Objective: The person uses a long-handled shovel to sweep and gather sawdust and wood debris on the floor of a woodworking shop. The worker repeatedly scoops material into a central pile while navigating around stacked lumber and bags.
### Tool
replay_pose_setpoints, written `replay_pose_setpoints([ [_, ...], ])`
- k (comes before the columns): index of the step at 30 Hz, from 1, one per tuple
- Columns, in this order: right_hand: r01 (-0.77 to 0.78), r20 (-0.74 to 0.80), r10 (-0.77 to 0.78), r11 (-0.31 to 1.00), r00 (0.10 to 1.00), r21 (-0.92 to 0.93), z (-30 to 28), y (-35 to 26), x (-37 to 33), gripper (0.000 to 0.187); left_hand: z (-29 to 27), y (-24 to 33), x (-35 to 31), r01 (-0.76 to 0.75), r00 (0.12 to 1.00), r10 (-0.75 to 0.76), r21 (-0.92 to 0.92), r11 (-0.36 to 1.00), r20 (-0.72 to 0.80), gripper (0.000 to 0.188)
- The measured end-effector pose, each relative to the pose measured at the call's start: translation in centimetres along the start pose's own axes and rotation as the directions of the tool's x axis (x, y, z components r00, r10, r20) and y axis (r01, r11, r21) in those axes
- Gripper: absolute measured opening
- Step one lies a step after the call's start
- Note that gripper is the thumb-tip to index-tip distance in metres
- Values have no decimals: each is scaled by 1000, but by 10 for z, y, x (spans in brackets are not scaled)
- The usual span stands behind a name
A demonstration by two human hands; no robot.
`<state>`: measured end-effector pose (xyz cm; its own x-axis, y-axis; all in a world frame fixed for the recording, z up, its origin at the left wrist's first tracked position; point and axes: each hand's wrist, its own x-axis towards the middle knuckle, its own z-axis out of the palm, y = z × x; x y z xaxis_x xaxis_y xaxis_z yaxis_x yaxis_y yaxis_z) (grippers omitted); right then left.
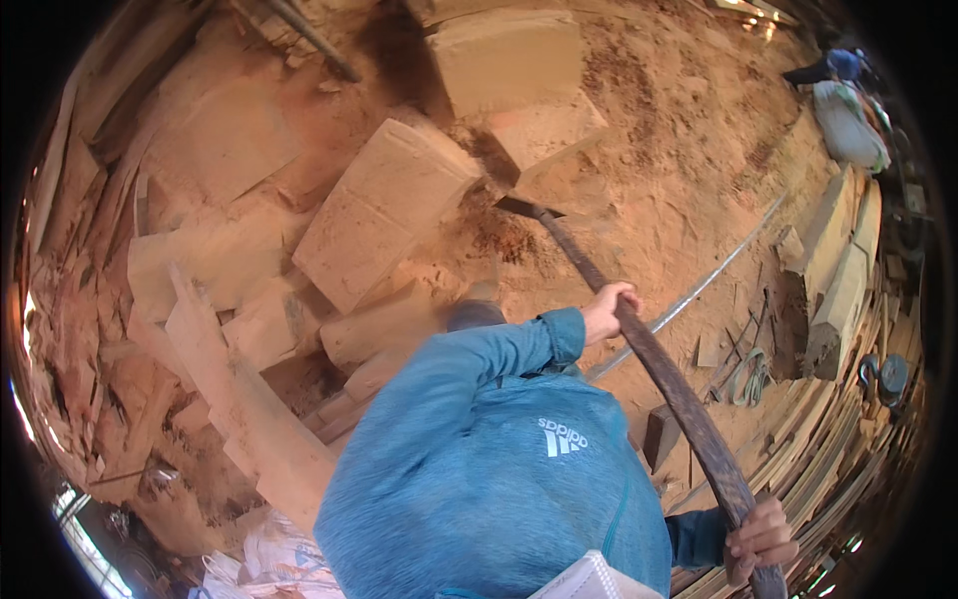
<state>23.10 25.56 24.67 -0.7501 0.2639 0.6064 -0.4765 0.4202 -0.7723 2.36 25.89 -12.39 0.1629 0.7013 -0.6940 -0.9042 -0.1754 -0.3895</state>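
Both hands hold a long-handled tool like a hoe, its thick, dark wooden handle (679,394) slanting from lower right up to the middle. My left hand (607,311) wraps around the handle partway up, the arm reaching across my chest. Near the butt end, my right hand (761,539) is closed around the same handle. The dark, crosswise metal head (529,208) is over the reddish ground beside a large squared wooden block (384,210). Whether it touches the soil, I cannot tell.
More blocks (509,60) lie beyond, dusted with sawdust. A pale plank (239,389) slopes at left. A thin metal pipe (699,285) crosses the ground at right, near squared beams (843,270) and a coiled strap (750,377). A stuffed white sack (848,125) stands far right.
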Motion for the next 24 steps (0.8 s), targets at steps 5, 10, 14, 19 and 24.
replay_pose_setpoints([
  [5, -65, -197, 69, 998, 978, 24, -50, 20, -23, 27, -22, -8, 16, -101, 994, 91, -224, 969, -52, 21],
  [10, -58, -633, 193, 972, 750, 227, -94, 67, -39, 20, -49, -6, 44, -368, 929, 368, -227, 901, -46, 26],
  [14, -27, -626, 283, 923, 727, 385, -88, 151, -68, 15, -91, 32, 69, -618, 775, 631, -248, 746, -34, 21],
  [19, -90, -233, 269, 813, 935, 575, -108, 162, -84, 21, -132, 51, 84, -449, 833, 491, 209, 869, -253, 24],
  [24, -200, -271, 384, 828, 883, 524, -136, 167, -81, 24, -119, 48, 112, -491, 822, 434, -74, 868, -368, 24],
])
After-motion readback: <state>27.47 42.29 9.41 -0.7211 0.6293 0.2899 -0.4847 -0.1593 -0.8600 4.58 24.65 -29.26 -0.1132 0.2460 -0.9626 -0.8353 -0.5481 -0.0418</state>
